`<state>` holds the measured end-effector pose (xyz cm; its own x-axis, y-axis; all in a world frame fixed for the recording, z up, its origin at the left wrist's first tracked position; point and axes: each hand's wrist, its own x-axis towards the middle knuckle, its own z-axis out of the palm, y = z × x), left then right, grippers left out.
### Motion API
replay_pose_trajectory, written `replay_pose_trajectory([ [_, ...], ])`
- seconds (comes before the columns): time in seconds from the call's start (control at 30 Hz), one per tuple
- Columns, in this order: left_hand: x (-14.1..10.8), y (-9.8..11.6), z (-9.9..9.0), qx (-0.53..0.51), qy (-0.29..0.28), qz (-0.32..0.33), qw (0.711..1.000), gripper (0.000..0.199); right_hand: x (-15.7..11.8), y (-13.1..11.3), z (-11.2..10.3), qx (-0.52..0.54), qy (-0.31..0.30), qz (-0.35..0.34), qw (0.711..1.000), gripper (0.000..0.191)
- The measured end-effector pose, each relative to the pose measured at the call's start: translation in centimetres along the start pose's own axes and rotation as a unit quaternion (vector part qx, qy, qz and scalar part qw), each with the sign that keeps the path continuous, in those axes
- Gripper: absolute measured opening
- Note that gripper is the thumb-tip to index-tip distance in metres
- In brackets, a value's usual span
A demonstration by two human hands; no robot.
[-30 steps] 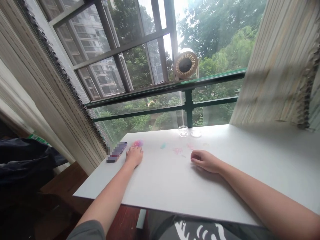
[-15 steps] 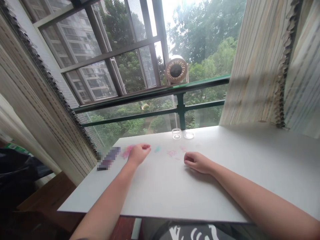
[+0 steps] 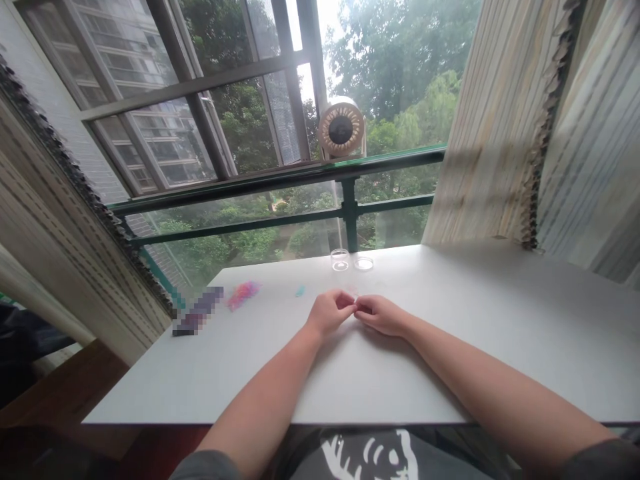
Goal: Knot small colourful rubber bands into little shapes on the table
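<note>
Head view: left hand [image 3: 330, 312] and right hand [image 3: 382, 316] meet at fingertips over white table [image 3: 190, 387]; fingers curled inward, cannot tell whether anything is pinched. Step in hand, by judgement: fine two-handed fingertip work. Next move seems to call for steady fingertip control. Faint pink bits [image 3: 352, 289] just beyond fingertips; teal piece [image 3: 300, 291], multicoloured pile [image 3: 243, 295] to left; clear cup [image 3: 340, 260], clear dish [image 3: 364, 264] near far edge.

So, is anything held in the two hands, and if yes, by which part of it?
It cannot be told. The left hand and right hand meet at the fingertips, but anything pinched there is too small or hidden to see.
</note>
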<state>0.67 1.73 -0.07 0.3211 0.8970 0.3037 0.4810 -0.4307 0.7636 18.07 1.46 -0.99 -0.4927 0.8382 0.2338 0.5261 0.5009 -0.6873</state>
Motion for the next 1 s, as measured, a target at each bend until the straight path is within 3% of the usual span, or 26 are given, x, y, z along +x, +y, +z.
replay_pose_trajectory([
  [0.17, -0.84, -0.74, -0.22, -0.007, -0.012, -0.003, 1.0, 0.019, -0.16, -0.15, -0.02, 0.003, 0.007, 0.001, 1.0, 0.012],
  [1.0, -1.04, -0.01, -0.5, -0.034, -0.065, 0.031, 0.997, 0.025, 0.07, 0.18, -0.17, -0.005, -0.02, 0.0, 1.0, 0.01],
])
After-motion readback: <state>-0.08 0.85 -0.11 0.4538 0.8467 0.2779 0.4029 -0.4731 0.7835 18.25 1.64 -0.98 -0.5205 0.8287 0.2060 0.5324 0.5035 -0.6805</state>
